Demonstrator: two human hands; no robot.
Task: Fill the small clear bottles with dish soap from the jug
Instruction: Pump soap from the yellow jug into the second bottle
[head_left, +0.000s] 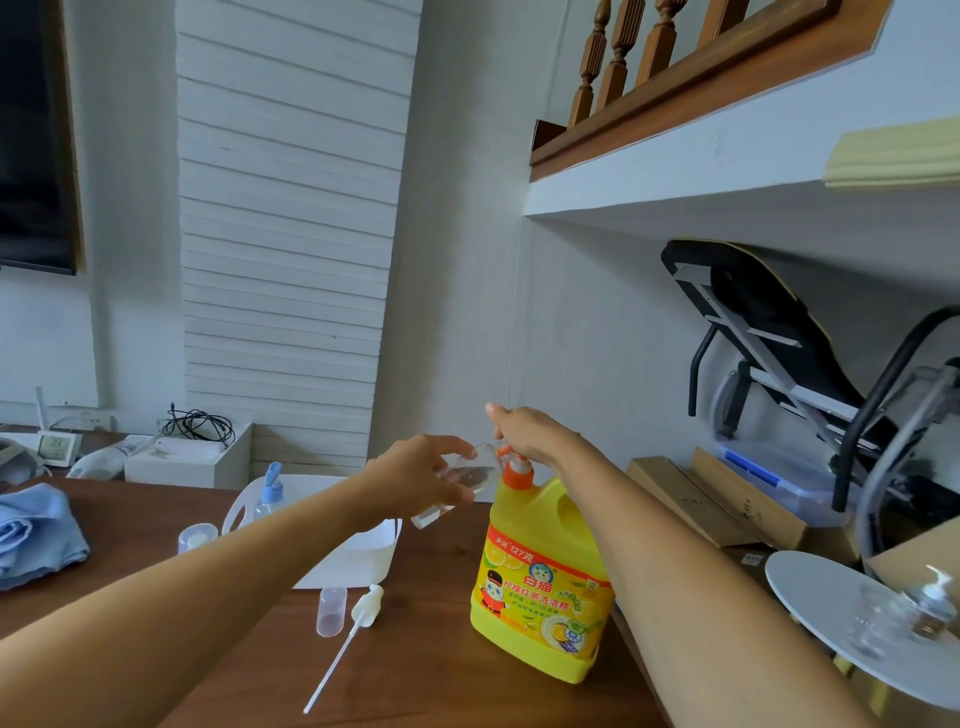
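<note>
Yellow, squat and plastic, the jug (540, 582) is stood on the wooden table (426, 665). Its orange pump (515, 469) is pressed under the flattened right hand (530, 436), while a small clear bottle (475, 475) is gripped, tilted at the spout, by the left hand (415, 473).

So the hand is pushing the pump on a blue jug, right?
No, the jug is yellow, not blue; the head view shows it. The right hand does press its orange pump, and the left hand holds a small clear bottle.

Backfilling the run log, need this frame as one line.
left hand: holds clear bottle tilted at pump | right hand: on pump | jug: upright on table
</note>
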